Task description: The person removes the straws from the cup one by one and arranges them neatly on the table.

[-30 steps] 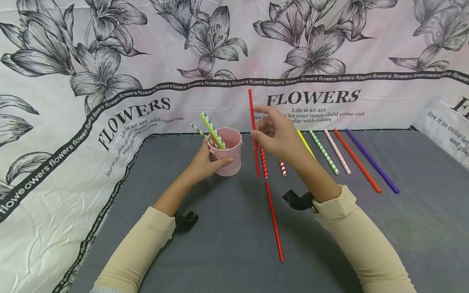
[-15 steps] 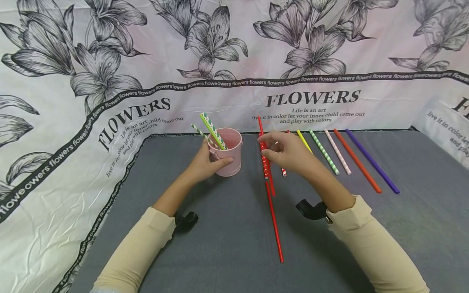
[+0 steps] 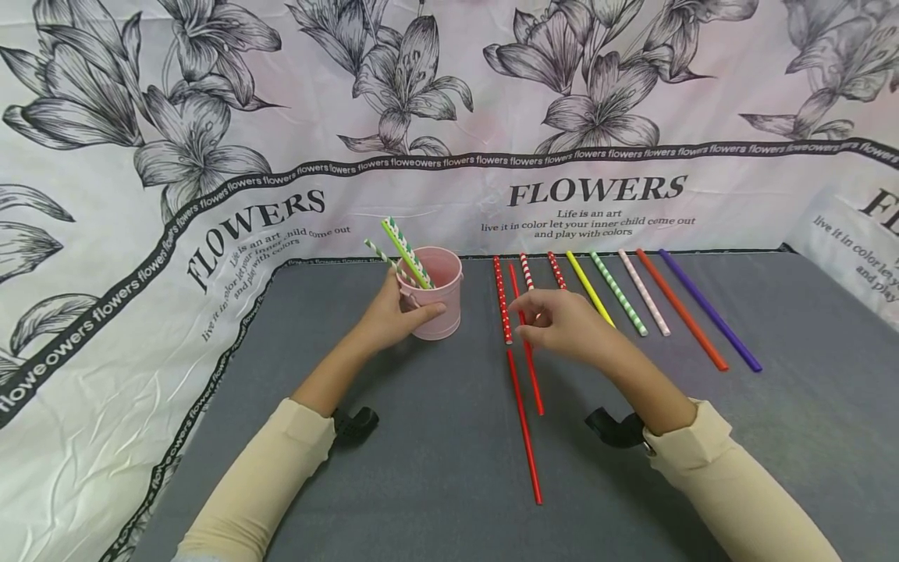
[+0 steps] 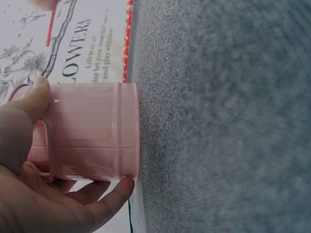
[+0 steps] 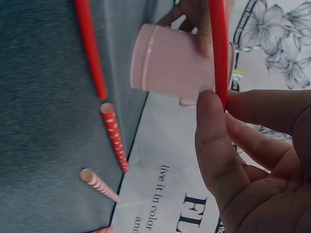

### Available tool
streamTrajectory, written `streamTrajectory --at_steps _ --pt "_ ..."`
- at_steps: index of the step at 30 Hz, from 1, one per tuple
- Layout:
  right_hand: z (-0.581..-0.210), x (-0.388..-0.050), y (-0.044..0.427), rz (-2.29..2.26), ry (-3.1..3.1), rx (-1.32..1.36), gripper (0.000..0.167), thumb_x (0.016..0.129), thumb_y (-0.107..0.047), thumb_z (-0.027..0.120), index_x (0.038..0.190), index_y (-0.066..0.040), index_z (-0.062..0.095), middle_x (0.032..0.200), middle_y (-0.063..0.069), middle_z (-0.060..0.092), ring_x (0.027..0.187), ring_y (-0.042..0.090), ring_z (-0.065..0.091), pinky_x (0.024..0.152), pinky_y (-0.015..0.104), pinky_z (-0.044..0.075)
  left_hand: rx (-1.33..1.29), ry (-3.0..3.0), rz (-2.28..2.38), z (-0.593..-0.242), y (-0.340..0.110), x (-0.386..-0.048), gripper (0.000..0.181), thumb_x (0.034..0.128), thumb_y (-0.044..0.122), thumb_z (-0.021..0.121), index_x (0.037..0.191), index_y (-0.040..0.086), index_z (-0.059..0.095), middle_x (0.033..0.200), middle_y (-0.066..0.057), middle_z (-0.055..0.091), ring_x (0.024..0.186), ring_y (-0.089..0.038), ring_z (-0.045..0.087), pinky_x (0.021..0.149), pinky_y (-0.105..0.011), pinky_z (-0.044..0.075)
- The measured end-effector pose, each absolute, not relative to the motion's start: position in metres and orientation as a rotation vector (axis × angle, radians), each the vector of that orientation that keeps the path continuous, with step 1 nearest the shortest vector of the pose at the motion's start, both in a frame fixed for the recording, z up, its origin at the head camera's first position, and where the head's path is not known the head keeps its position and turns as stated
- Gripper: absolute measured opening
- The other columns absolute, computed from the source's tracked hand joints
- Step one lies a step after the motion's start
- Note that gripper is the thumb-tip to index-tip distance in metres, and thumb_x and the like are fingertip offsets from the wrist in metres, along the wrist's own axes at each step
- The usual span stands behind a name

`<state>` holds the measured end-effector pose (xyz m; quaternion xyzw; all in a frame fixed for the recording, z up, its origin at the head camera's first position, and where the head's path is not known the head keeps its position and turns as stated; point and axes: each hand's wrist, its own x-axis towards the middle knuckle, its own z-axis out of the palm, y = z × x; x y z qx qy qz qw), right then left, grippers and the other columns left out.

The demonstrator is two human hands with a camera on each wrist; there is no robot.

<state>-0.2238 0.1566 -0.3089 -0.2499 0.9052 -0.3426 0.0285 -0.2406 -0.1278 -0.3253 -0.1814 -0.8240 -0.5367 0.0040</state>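
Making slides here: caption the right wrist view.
The right hand pinches a plain red straw; beyond, the left hand grips a pink bucket.

I hold the pink bucket [image 4: 90, 128] with my left fingers [image 4: 113, 197], and its base is close to the grey worktop [image 4: 223, 121]. Beyond it I see a red-and-white straw [image 4: 127, 41] and a cloth [image 4: 104, 68] with flower print. My right hand [image 4: 43, 4], partly cut off, holds a red straw [image 4: 50, 28].

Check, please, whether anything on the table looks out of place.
The unheld plain red straw lies out of line, nearer the head camera than the row of straws beyond it. The pink bucket stands upright.
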Motion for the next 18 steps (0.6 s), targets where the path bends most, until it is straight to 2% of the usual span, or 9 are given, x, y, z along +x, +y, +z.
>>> streamTrajectory --at_steps 14,18 --pt "-0.33 -0.213 0.164 -0.968 2.671 -0.77 0.026 0.089 -0.003 0.072 0.114 0.004 0.065 0.071 0.0 0.059 0.062 0.015 0.06 0.063 0.035 0.048 -0.578 -2.552 -1.693 -0.328 -0.128 -0.244 0.083 0.0885 0.005 0.075 0.149 -0.006 0.02 0.144 -0.03 0.04 0.134 -0.04 0.041 0.109 -0.054 0.034" --pt "-0.334 -0.21 0.164 -0.938 2.653 -0.755 0.025 0.089 -0.002 0.073 0.112 0.004 0.065 0.07 0.0 0.058 0.06 0.014 0.06 0.06 0.034 0.049 -0.585 -2.544 -1.692 -0.345 -0.131 -0.258 0.087 0.0881 0.009 0.077 0.151 -0.003 0.019 0.146 -0.027 0.039 0.136 -0.039 0.039 0.11 -0.055 0.032"
